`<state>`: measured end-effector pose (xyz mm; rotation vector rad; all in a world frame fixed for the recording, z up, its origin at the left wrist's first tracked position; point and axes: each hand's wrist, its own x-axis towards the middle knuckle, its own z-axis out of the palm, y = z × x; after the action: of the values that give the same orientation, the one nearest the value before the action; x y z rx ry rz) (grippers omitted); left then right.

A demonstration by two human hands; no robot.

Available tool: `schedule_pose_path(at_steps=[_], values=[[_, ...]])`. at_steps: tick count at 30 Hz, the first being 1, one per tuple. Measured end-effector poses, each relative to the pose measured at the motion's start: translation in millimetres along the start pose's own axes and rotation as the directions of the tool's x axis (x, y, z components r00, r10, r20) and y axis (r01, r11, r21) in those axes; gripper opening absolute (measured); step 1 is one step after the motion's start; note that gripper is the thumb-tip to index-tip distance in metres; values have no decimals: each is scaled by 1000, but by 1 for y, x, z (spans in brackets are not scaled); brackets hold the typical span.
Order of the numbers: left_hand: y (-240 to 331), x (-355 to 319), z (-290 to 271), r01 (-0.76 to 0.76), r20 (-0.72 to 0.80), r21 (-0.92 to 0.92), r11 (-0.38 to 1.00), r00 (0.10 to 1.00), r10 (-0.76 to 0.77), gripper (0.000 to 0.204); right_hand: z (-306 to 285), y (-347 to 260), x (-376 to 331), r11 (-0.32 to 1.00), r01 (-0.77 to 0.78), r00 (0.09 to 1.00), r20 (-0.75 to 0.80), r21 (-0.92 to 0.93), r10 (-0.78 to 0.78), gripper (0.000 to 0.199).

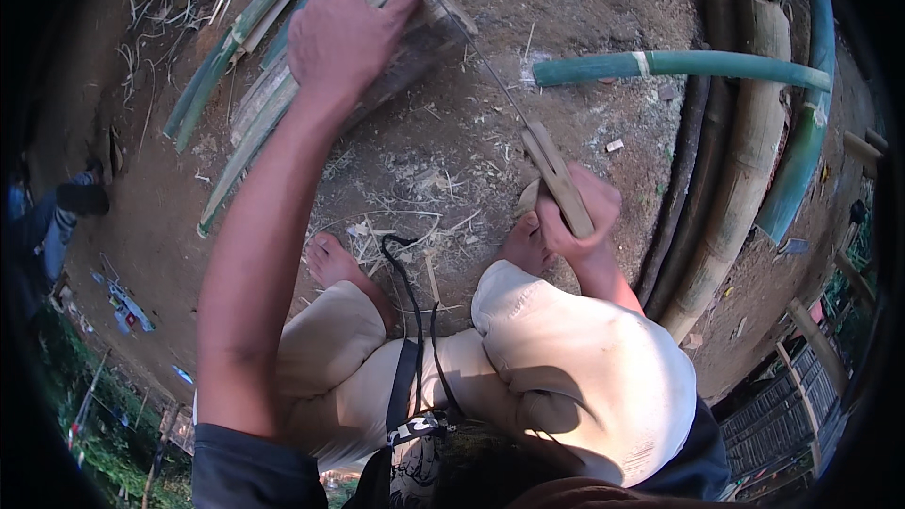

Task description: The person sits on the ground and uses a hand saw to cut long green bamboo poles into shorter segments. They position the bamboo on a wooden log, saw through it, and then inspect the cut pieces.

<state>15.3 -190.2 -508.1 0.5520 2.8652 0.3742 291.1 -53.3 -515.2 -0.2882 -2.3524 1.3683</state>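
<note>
My left hand [347, 30] is closed over a split bamboo piece [247, 143], pressing it down on a weathered wooden block [401, 71]. My right hand [589, 212] grips the wooden handle of a handsaw [558, 181]. From the handle, the thin blade runs up and to the left, seen nearly edge-on, and crosses the bamboo just right of my left fingers. How deep the blade sits in the bamboo cannot be made out.
More green bamboo strips [238, 45] lie at the upper left. A green bamboo pole [698, 63] reaches across at the right, near thick bamboo poles [749, 155]. Pale shavings [429, 184] litter the dirt by my bare feet. Another person's leg [58, 221] shows at far left.
</note>
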Motion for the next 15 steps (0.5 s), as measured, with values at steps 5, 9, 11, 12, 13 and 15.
schedule_pose_path(at_steps=[5, 9, 11, 12, 13, 15], values=[[-1, 5, 0, -38, -23, -15, 999, 999, 37, 75, -14, -12, -30, 995, -91, 996, -16, -39, 90, 8], [-5, 2, 4, -44, -44, 17, 999, 998, 44, 70, -28, -18, -42, 990, -131, 991, 35, -57, 133, 8], [-11, 1, 0, -65, -45, -5, 998, 997, 64, 67, -25, -16, -34, 991, -135, 989, 63, 15, 134, 7], [-13, -1, -2, -85, -48, -18, 996, 995, 85, 67, -26, -17, -30, 990, -141, 988, 73, 25, 139, 6], [-8, 0, -2, -119, -49, -51, 992, 992, 117, 67, -32, -24, -25, 989, -149, 986, 75, 11, 147, 6], [-10, -3, -1, -177, -74, -114, 978, 983, 169, 77, -36, -23, -24, 986, -167, 984, 65, 18, 165, 3]])
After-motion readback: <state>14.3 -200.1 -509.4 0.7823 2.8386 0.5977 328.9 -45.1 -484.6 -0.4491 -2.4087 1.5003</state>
